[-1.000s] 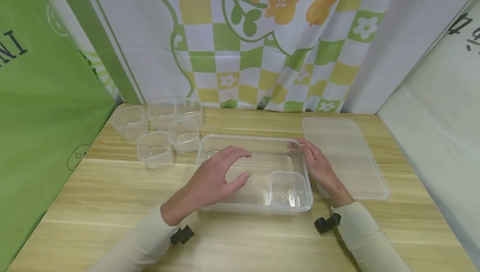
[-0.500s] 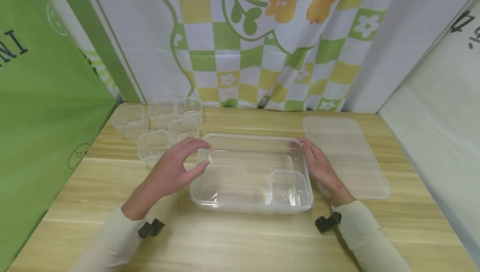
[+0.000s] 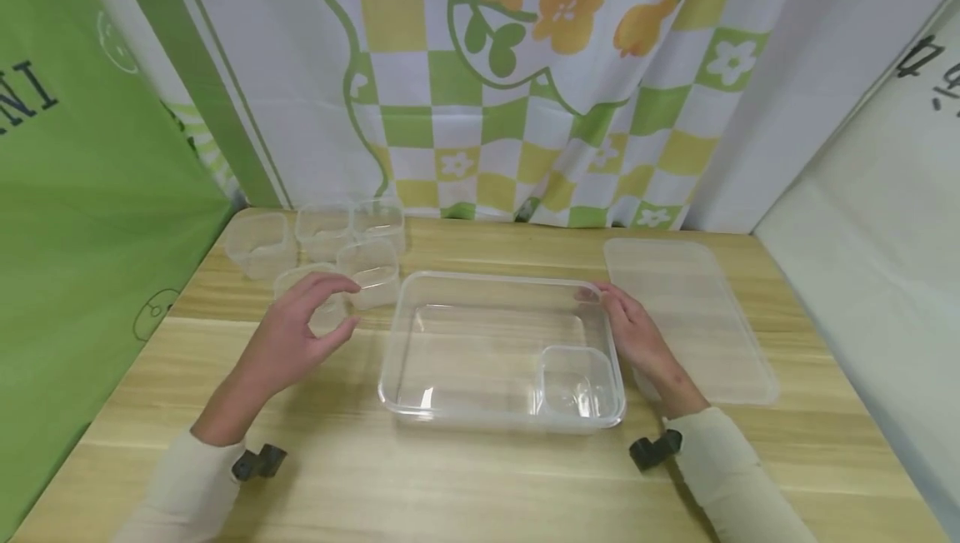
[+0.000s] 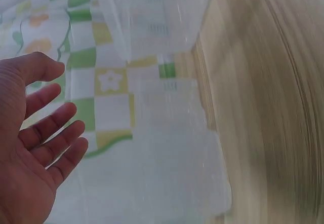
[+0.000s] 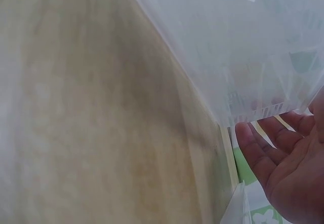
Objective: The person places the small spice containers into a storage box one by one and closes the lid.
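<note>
A large clear plastic box [image 3: 498, 420] stands on the table, with one small clear cup [image 3: 576, 372] inside its near right corner. My right hand [image 3: 637, 335] holds the box by its far right corner, fingers bent round behind it; in the right wrist view the fingers [image 5: 258, 155] lie against the box wall. My left hand [image 3: 288, 339] is in the air left of the box, thumb and fingers spread in a C, nothing between them. It overlaps a small clear cup [image 3: 328, 320] in the head view. Just beyond that stands another cup [image 3: 369, 276].
More small clear cups, among them a far left cup [image 3: 260, 245], stand at the back left of the wooden table [image 3: 480, 485]. A flat clear lid [image 3: 693, 318] lies on the right. A patterned curtain [image 3: 517, 127] hangs behind the table.
My left hand has moved left from over the box to the small cups, its fingers still spread. My right hand stays at the box corner.
</note>
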A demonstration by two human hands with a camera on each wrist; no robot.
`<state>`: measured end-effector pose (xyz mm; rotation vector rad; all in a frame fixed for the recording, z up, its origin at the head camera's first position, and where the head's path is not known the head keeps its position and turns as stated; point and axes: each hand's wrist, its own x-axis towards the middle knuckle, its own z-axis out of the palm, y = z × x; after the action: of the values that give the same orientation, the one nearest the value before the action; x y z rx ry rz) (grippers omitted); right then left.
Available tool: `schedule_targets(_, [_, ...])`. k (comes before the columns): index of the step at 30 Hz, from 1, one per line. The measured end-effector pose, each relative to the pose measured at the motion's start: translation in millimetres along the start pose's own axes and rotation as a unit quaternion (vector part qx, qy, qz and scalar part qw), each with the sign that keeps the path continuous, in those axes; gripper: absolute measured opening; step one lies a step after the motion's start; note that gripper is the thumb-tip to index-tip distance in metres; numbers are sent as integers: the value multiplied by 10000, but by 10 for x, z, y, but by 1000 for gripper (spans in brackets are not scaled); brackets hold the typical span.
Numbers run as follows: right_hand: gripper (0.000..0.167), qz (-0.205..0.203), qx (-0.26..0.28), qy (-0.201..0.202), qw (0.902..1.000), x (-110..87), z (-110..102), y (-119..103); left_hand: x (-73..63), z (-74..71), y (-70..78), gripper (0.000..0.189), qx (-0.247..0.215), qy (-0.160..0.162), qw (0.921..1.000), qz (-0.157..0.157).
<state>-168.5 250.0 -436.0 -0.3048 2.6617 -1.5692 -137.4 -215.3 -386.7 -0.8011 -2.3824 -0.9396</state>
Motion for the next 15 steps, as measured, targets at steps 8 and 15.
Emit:
schedule_targets(8, [48,-8,74,-4,10000,-9,-1,-14,-130,-197,-286,35,74,334,9989,-332])
schedule_targets(15, [48,-48,29,27,10000,-9,10,-20,-205,-296,-464,34,336,388,9957,-773])
